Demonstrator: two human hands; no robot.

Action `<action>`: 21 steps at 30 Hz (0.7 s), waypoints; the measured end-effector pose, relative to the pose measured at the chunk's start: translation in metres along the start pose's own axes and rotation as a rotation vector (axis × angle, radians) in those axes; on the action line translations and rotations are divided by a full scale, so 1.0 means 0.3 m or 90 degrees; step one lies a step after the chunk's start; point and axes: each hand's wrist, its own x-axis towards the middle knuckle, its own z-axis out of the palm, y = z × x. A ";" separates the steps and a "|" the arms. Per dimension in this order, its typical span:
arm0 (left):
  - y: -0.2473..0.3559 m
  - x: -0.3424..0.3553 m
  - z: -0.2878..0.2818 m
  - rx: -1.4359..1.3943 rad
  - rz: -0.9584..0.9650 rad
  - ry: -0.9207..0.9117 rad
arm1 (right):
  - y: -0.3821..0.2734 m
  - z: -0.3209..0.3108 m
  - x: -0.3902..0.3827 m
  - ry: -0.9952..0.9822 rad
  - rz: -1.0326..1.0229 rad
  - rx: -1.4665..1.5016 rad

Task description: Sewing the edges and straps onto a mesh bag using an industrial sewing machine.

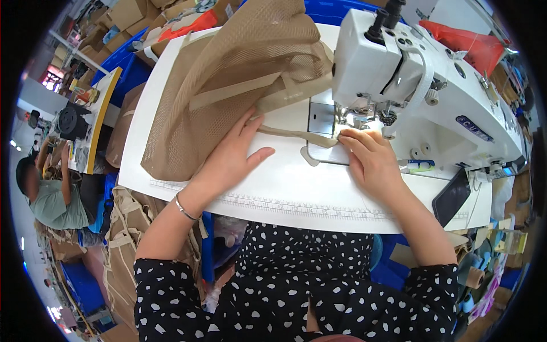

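Observation:
A tan mesh bag [199, 108] with flat fabric bands is spread over the left part of the white sewing table [273, 194]. My left hand [231, 154] lies on its lower right edge, fingers stretched and thumb apart. From there a narrow tan strap [290, 133] runs right to the metal plate of the white sewing machine [370, 62]. My right hand [370, 157] pinches the strap's end just in front of the needle area. The fingertips hide the very end of the strap.
A ruler strip [319, 211] runs along the table's front edge. At the right lie a dark phone [451, 198] and a small green-and-blue item [420, 166]. More tan bags [126, 239] hang at the lower left. A co-worker [54, 194] sits at another table on the far left.

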 end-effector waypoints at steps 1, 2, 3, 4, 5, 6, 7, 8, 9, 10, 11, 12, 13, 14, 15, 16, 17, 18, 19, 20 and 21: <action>-0.019 0.002 -0.006 0.029 0.004 -0.019 | -0.011 -0.001 0.010 0.003 -0.004 -0.001; -0.026 0.006 -0.005 0.021 0.003 -0.011 | -0.025 -0.001 0.019 0.009 -0.032 -0.031; -0.026 0.008 -0.012 0.019 -0.010 -0.006 | -0.041 0.000 0.029 0.030 -0.059 -0.067; -0.016 0.008 -0.019 0.118 0.029 -0.015 | -0.061 0.004 0.038 0.017 -0.059 -0.066; 0.001 0.010 -0.030 0.219 0.070 -0.023 | -0.083 0.013 0.049 0.031 -0.083 -0.044; 0.031 -0.001 -0.042 0.221 0.077 -0.022 | -0.103 0.021 0.059 0.035 -0.103 -0.032; 0.070 -0.023 -0.054 0.273 0.136 0.017 | -0.119 0.025 0.065 0.054 -0.096 -0.025; 0.112 -0.047 -0.070 0.320 0.200 0.050 | -0.131 0.028 0.070 -0.026 -0.098 -0.014; 0.153 -0.071 -0.089 0.323 0.210 0.050 | -0.139 0.028 0.070 -0.107 -0.099 -0.001; 0.193 -0.094 -0.111 0.284 0.221 0.014 | -0.143 0.033 0.075 -0.054 -0.158 -0.033; 0.222 -0.106 -0.138 0.238 0.270 0.021 | -0.143 0.031 0.070 -0.048 -0.151 -0.036; 0.244 -0.105 -0.162 0.096 0.175 0.035 | -0.138 0.029 0.066 -0.054 -0.209 -0.027; 0.244 -0.092 -0.202 0.035 0.175 0.078 | -0.133 0.027 0.058 -0.065 -0.266 -0.023; 0.242 -0.079 -0.242 0.074 0.158 0.160 | -0.122 0.019 0.047 -0.104 -0.306 -0.008; 0.204 -0.047 -0.325 0.204 0.180 0.219 | -0.114 0.016 0.037 -0.103 -0.299 -0.004; 0.185 -0.032 -0.382 0.345 0.168 0.281 | -0.106 0.014 0.025 -0.093 -0.329 0.016; 0.157 -0.008 -0.426 0.500 0.094 0.323 | -0.097 0.013 0.016 -0.087 -0.360 0.027; 0.127 0.026 -0.450 0.492 0.137 0.339 | -0.086 0.011 0.009 -0.079 -0.359 0.031; 0.099 0.061 -0.466 0.617 0.040 0.251 | -0.079 0.012 0.001 -0.080 -0.369 0.054; 0.072 0.100 -0.475 0.743 -0.015 0.197 | -0.072 0.013 -0.004 -0.082 -0.380 0.075; 0.050 0.142 -0.461 0.733 -0.119 0.061 | -0.066 0.017 -0.007 -0.083 -0.379 0.077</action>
